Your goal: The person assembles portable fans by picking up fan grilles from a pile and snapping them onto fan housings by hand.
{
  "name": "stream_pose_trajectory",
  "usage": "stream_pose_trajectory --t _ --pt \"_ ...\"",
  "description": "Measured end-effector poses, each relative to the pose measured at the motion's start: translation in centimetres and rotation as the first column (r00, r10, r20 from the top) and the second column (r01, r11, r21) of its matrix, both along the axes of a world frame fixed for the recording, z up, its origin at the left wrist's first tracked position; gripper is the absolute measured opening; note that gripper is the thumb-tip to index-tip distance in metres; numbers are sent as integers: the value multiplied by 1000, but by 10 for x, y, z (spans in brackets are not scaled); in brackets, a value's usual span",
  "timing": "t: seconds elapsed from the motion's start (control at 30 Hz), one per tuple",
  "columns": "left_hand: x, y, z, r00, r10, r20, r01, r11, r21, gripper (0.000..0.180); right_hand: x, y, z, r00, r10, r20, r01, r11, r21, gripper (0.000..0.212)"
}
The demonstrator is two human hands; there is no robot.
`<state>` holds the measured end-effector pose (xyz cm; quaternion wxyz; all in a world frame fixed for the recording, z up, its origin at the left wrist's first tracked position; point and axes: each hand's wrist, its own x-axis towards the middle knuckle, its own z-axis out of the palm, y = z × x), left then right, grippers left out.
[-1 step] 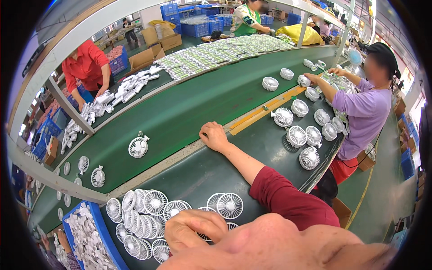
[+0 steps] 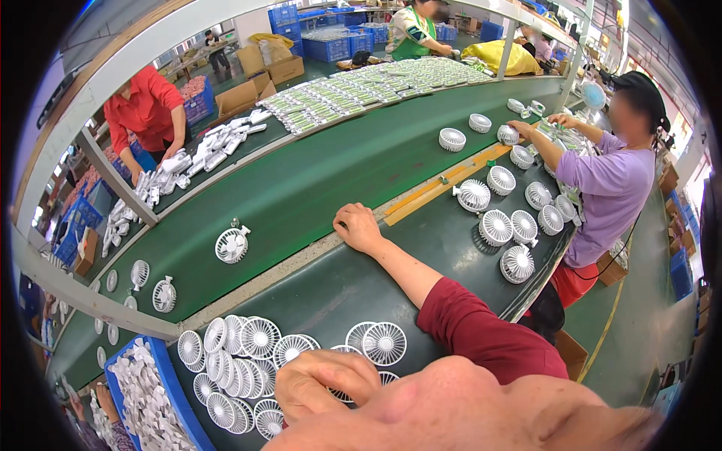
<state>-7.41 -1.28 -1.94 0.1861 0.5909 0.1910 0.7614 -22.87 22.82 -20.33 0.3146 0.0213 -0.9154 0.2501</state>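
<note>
White round fan grilles point(image 2: 261, 338) lie overlapping on my tabletop point(image 2: 331, 301), where my left hand point(image 2: 327, 379) curls over some (whether it grips one, I can't tell). My right hand point(image 2: 358, 228), loosely bent and free, rests at the edge beside the green conveyor belt point(image 2: 308, 203), which carries fan heads point(image 2: 231, 246).

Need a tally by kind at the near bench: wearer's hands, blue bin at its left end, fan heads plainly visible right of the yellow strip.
Left hand and right hand: 2
Blue bin: 1
Fan heads plainly visible: 9
Total: 12
</note>
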Motion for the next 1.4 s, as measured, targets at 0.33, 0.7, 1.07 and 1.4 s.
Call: stream_pose_trajectory --t 0.33,0.7,1.07,1.4 --pt "6 1 -1 1000 19 -17 -20 997 -72 25 6 4 -2 1000 6 1 -6 1000 -6 4" --pt "-11 7 -7 944 309 114 -287 941 -180 21 -13 12 -4 985 31 -170 -29 999 13 4" --pt "-250 5 -122 -137 314 -940 -851 -523 -51 50 -9 -16 -6 995 -15 -96 16 1000 5 6" --pt "-279 -30 -156 102 274 -956 -731 -631 -260 52 14 -22 26 963 235 129 -224 970 -93 14"
